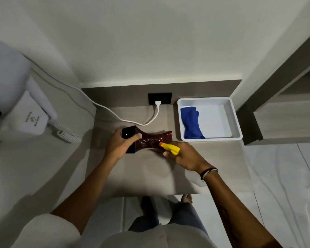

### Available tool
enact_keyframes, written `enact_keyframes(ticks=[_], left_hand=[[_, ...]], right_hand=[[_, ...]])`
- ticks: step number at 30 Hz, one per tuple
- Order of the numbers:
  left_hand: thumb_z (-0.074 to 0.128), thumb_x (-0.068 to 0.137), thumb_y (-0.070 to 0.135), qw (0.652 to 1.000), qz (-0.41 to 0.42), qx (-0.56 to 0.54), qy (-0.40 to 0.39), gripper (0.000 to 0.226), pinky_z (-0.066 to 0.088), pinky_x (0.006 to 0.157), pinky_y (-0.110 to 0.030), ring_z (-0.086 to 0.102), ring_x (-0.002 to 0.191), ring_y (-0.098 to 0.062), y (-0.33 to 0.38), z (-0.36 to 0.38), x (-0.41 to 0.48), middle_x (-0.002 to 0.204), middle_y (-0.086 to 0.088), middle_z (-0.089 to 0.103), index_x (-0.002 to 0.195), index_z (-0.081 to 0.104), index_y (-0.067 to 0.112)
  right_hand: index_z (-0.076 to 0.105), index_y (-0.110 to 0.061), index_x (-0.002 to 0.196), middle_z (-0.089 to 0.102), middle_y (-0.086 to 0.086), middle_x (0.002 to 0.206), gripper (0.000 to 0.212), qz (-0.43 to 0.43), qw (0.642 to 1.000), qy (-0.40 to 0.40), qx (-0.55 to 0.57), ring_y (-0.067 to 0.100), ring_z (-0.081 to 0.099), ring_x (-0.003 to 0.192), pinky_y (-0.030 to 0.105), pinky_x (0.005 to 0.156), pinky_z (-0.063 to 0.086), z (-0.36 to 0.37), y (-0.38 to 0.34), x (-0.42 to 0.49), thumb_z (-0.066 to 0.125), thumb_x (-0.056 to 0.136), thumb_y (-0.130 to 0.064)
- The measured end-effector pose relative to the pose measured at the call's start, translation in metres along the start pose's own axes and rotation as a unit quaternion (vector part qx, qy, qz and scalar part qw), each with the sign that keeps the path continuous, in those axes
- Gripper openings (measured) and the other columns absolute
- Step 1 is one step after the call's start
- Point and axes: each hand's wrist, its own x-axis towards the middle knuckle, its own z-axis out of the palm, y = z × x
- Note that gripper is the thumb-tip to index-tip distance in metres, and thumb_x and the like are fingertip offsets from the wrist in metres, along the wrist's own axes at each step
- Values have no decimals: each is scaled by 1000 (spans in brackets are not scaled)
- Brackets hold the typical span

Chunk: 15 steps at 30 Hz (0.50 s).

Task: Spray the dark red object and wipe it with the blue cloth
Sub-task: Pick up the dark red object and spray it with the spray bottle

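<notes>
The dark red object [151, 140], a waisted, glossy block with a black end, lies on its side on the wooden counter [147, 176]. My left hand [119, 145] grips its black left end. My right hand [184, 156] holds a spray bottle with a yellow nozzle [170, 148]; the nozzle points left at the red object and nearly touches it. The bottle's body is mostly hidden under my hand. The blue cloth [191, 123] lies folded in the left part of a white tray [234, 120] at the back right.
A white cable [115, 116] runs from a black wall socket [160, 98] across the counter's back to a wall-mounted hair dryer [16, 97] with a coiled cord on the left. The counter's front edge is near my legs. A shelf unit stands on the right.
</notes>
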Motion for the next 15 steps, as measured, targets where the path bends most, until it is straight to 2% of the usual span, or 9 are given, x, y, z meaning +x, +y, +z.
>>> enact_keyframes(ticks=[2,5,7,10,12,15], left_hand=[[86,59,72,1000,-10,-16,-11,58,67,79,-46,80,80,-15,2,-1,3,86,6,83,96,79,28],[86,60,73,1000,-8,-10,-18,56,67,79,-47,80,79,-16,1,-2,4,83,7,83,92,80,27],[85,61,72,999,-7,-18,-32,63,65,87,-52,80,89,-19,-1,-2,4,96,3,83,105,79,27],[83,70,69,998,-6,-21,-63,94,53,111,-52,66,127,-24,1,-5,0,142,0,67,150,55,30],[83,73,64,996,13,-40,-84,93,49,116,-51,64,132,-22,2,-7,-3,147,1,65,154,52,30],[90,65,57,991,39,-66,-105,86,52,114,-49,67,127,-19,0,-11,-6,139,1,69,143,61,36]], right_hand=[[71,-23,128,80,2,116,40,-13,1000,-10,11,22,76,100,45,91,60,6,-16,0,66,100,-52],[69,-22,131,78,5,124,44,-25,1000,-11,0,27,74,110,48,95,59,14,-32,7,63,102,-54],[68,-24,132,78,6,125,42,-21,1000,-8,-16,30,73,111,48,94,59,15,-37,11,63,102,-54],[68,-21,125,77,11,120,41,10,999,-5,-39,35,72,107,47,90,59,12,-33,15,63,101,-54],[68,-18,121,77,15,116,45,40,997,-1,-70,38,72,104,48,89,60,9,-25,16,62,100,-58],[68,-15,123,77,15,114,47,75,994,2,-73,37,72,102,48,88,60,4,-16,17,64,100,-57]])
